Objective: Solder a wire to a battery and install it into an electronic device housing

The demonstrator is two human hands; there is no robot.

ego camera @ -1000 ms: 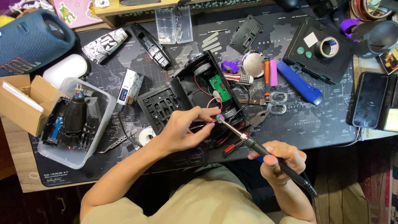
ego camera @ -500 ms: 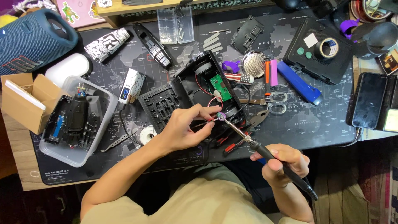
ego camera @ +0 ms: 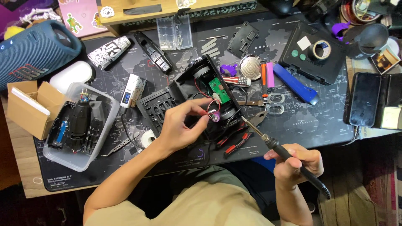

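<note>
The dark desk mat (ego camera: 293, 125) fills most of the frame, cluttered from edge to edge. At upper left lies a big blue cylinder speaker (ego camera: 33, 50), and below it, at the left edge, a cardboard box (ego camera: 29, 106) beside a clear plastic tub (ego camera: 90, 138) holding black parts. At the right edge a dark phone (ego camera: 365, 104) lies flat, and a black case (ego camera: 314, 52) with a roll of tape sits at upper right.

In the middle is the opened black housing (ego camera: 184, 90), lid off, with a small green circuit board (ego camera: 219, 89) and red and black wires exposed. The left hand (ego camera: 178, 125) reaches in from lower centre, its fingertips pinched on a small purple part (ego camera: 215, 117) looped by a red wire, held just over the housing. The right hand (ego camera: 295, 165), at lower right, is wrapped around the grip of a soldering iron (ego camera: 272, 142), whose tip points up-left and hangs just beside the purple part, not touching it (a gap shows between them).

I'd say a solder joint on that wire is being lined up; the next move calls for a steady pinch and bringing the tip down exactly onto the lead, clear of the fingers and the neighbouring wires
</note>
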